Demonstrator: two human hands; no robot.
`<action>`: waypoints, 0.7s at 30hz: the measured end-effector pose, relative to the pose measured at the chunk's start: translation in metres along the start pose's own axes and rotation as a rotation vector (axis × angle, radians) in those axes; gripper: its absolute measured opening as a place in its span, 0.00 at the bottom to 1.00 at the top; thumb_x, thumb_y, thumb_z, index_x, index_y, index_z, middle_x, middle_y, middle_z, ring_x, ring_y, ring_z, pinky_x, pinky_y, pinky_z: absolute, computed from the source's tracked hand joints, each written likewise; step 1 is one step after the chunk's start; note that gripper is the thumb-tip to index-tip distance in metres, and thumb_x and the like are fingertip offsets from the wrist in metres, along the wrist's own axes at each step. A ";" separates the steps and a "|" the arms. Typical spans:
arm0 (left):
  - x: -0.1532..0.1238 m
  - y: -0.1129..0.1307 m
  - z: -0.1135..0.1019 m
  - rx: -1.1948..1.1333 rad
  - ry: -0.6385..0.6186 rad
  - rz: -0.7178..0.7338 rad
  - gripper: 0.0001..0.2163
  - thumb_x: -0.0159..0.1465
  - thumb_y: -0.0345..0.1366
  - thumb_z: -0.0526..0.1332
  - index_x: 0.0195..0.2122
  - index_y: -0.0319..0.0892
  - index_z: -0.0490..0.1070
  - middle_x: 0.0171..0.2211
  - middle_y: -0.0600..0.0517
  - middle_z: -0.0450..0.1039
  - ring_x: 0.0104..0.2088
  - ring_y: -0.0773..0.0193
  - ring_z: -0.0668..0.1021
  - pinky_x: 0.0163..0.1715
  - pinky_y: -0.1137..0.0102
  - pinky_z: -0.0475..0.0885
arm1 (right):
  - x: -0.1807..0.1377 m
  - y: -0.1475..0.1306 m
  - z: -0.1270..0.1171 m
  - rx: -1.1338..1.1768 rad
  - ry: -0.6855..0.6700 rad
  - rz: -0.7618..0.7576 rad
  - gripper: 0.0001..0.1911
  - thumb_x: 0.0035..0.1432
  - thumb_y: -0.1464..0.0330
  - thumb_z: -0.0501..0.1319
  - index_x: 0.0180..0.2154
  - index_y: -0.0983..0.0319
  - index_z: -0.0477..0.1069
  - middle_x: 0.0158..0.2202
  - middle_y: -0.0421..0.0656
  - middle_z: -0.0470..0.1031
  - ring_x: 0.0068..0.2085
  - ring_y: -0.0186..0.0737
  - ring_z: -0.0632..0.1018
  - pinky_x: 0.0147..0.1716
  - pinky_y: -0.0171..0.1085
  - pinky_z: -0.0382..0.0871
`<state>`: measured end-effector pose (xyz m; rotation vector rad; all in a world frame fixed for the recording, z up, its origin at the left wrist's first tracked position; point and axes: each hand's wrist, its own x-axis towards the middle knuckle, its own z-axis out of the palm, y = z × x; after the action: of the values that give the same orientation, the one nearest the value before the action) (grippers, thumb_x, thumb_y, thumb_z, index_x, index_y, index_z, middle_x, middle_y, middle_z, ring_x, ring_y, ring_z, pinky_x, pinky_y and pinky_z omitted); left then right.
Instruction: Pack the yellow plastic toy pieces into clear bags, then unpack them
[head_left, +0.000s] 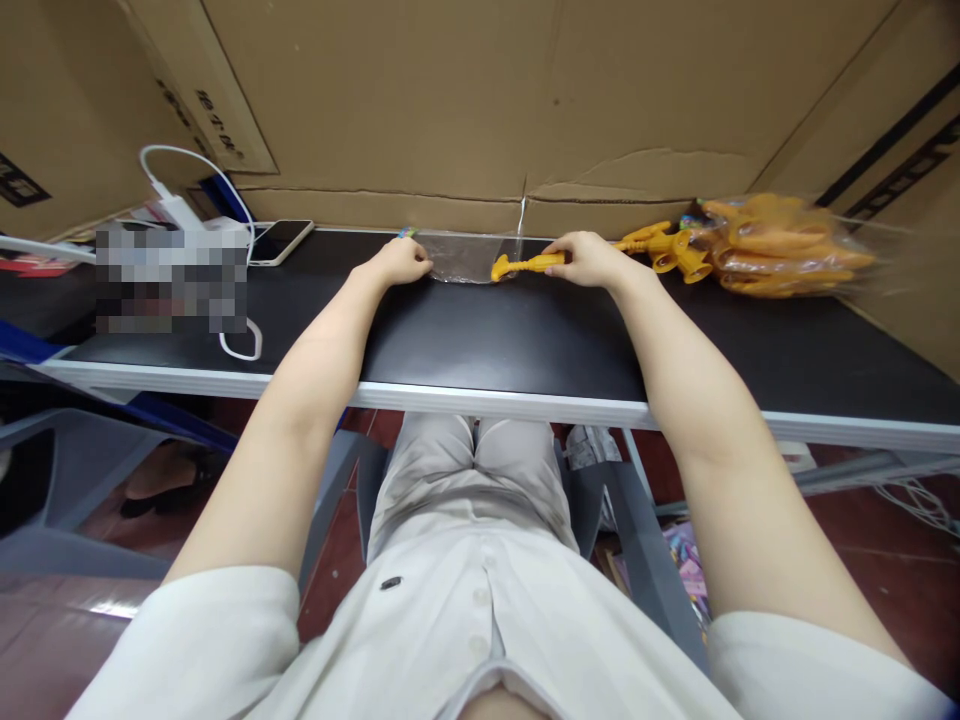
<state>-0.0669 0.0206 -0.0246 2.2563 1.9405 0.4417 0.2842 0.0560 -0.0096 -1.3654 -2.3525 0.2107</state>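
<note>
My left hand [397, 262] pinches the left end of a clear plastic bag [461, 258], which lies on the black tabletop and has a small blue and green printed corner. Closed around one end of a yellow plastic toy [529, 264] is my right hand [589, 260]. The toy's curved far end points left and rests at the bag's right end; whether it is inside the bag or on top I cannot tell. Just right of my right hand lie more yellow toy pieces [671, 250], next to a clear bag full of yellow toys [787, 248].
Cardboard walls [420, 100] rise behind and beside the black table [495, 350], which has a pale metal front edge. At the left are a phone [283, 242], a white cable [244, 345] and a blurred-out patch. Grey chair arms flank my lap.
</note>
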 end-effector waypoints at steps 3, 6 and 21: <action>0.001 0.002 0.001 -0.003 0.005 -0.031 0.15 0.65 0.37 0.61 0.48 0.41 0.84 0.43 0.42 0.85 0.54 0.44 0.82 0.61 0.60 0.74 | -0.004 -0.011 -0.003 0.015 0.001 -0.032 0.24 0.52 0.51 0.80 0.46 0.58 0.87 0.42 0.50 0.86 0.51 0.61 0.83 0.58 0.54 0.77; 0.000 0.010 0.003 0.015 0.043 -0.075 0.15 0.66 0.38 0.62 0.50 0.41 0.84 0.48 0.40 0.85 0.58 0.42 0.81 0.63 0.58 0.72 | -0.007 -0.020 -0.005 0.006 -0.015 -0.049 0.25 0.53 0.51 0.79 0.48 0.58 0.87 0.44 0.51 0.86 0.51 0.61 0.83 0.58 0.54 0.77; -0.002 0.059 0.025 -0.071 0.052 0.092 0.10 0.69 0.34 0.61 0.43 0.40 0.83 0.52 0.41 0.84 0.56 0.46 0.81 0.60 0.60 0.74 | -0.010 -0.039 0.004 0.016 -0.096 -0.093 0.23 0.57 0.54 0.77 0.51 0.57 0.87 0.46 0.48 0.87 0.48 0.56 0.84 0.55 0.50 0.78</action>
<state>-0.0040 0.0115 -0.0321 2.3181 1.8196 0.5754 0.2555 0.0281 -0.0028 -1.2604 -2.4809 0.2725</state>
